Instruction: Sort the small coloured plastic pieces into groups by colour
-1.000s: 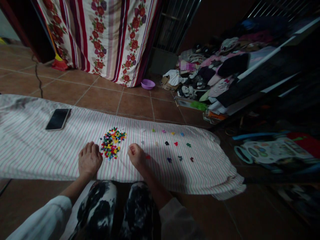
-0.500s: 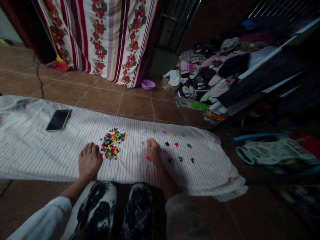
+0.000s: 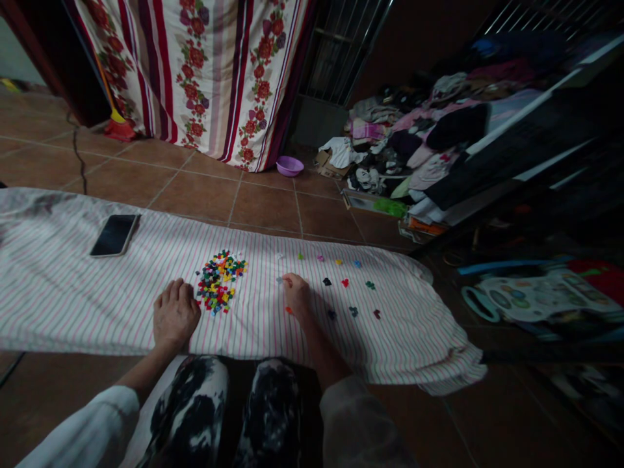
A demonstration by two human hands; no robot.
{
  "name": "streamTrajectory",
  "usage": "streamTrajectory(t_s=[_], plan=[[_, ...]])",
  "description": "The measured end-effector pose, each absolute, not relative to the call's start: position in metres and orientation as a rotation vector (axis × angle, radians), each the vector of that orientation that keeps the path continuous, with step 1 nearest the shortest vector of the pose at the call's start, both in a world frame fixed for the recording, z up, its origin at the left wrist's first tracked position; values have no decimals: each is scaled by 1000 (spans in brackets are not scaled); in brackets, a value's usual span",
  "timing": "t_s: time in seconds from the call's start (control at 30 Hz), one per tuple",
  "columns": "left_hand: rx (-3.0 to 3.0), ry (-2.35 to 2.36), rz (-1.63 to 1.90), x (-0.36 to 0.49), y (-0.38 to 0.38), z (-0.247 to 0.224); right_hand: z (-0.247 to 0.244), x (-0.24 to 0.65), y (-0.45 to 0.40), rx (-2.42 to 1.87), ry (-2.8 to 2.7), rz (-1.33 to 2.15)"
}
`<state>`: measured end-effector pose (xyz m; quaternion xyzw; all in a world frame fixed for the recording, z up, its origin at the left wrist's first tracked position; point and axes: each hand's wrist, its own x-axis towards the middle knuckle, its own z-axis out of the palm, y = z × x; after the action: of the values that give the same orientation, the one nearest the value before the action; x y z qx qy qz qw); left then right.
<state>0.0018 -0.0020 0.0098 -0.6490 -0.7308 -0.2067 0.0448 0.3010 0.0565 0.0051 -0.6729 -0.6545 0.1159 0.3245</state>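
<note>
My left hand [image 3: 176, 312] lies flat on the striped cloth, palm down, its fingers stretched out and holding nothing. Just right of it is a pile of small multicoloured cube-like pieces [image 3: 217, 292]. My right hand [image 3: 296, 294] is closed in a pinch, thumb and forefinger at the small grey pieces [image 3: 279, 280]; whether anything is between the fingertips is too small to tell. Partly under that hand show orange pieces [image 3: 288, 310]. Small clusters sorted by colour lie around it, among them black [image 3: 327, 282], red [image 3: 345, 283], dark green [image 3: 370, 285] and yellow [image 3: 338, 262].
A phone [image 3: 115, 235] rests at the left on the striped cloth [image 3: 121, 292]. On the tiled floor beyond stand a purple basin [image 3: 290, 166] and a red broom [image 3: 119, 130] by a floral curtain [image 3: 214, 78]. A heap of clothes [image 3: 404, 136] fills the back right.
My right hand has shifted slightly left and down, bringing its fingertips to the grey pieces. My left hand has stayed in place.
</note>
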Motion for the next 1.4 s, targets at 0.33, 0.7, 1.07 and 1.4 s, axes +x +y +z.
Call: streamTrajectory(t_s=[0.33, 0.7, 1.07, 1.4], plan=[[-1956, -2195, -598, 3, -2, 10, -2, 299, 60, -1721, -1705, 311], [-1967, -2233, -604, 2, -2, 8, -2, 298, 60, -1684, -1847, 343], [-1964, -2195, -555, 0, -1, 7, 31, 243, 33, -1516, -2009, 392], [-1953, -2183, -580, 2, -1, 7, 23, 184, 4, -1363, -2282, 628]])
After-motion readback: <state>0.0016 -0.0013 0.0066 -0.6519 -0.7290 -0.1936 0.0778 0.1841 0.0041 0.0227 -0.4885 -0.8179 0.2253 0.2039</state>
